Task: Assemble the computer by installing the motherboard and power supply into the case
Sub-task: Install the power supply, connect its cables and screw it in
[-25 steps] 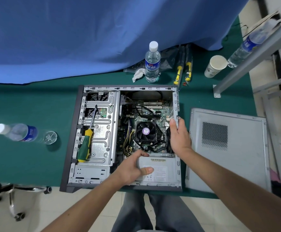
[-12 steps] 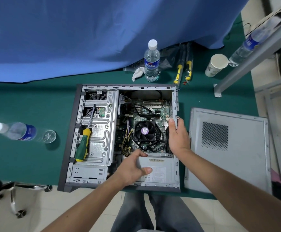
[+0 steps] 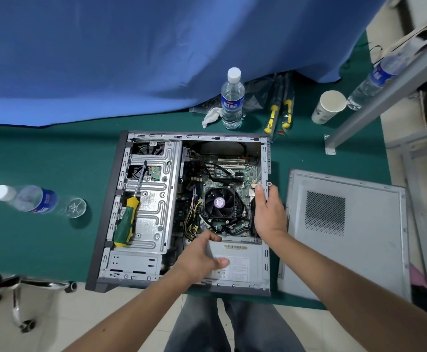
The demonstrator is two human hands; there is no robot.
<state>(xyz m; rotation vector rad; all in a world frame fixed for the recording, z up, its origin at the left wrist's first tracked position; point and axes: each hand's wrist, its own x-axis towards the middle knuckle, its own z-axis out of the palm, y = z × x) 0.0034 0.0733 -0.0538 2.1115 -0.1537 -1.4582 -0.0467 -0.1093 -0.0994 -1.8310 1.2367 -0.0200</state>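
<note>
- While the case (image 3: 110, 212) lies open on the green counter (image 3: 42, 237), one bottle (image 3: 27, 199) lies at 9 o'clock of it.
- One green-yellow screwdriver (image 3: 126, 224) rests on the drive cage.
- Left hand (image 3: 199, 255): fingers curled, gripping the power supply (image 3: 240, 262) at the case's 5 o'clock corner.
- One motherboard (image 3: 222, 184) sits inside, one fan (image 3: 218, 202) on it.
- Right hand (image 3: 268, 212): fingers together, curled round the case's 3 o'clock wall.
- One side panel (image 3: 347, 237) lies at 3 o'clock.
- Two more bottles, one at 12 o'clock (image 3: 232, 100), one at 1 o'clock (image 3: 375, 80); one paper cup (image 3: 329, 106).

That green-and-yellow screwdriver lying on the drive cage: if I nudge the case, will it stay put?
Probably not. The green-and-yellow screwdriver has a rounded handle and lies loose on ribbed, smooth metal of the drive cage, so it may roll or slide. It looks rigid and easy to lift.
</note>
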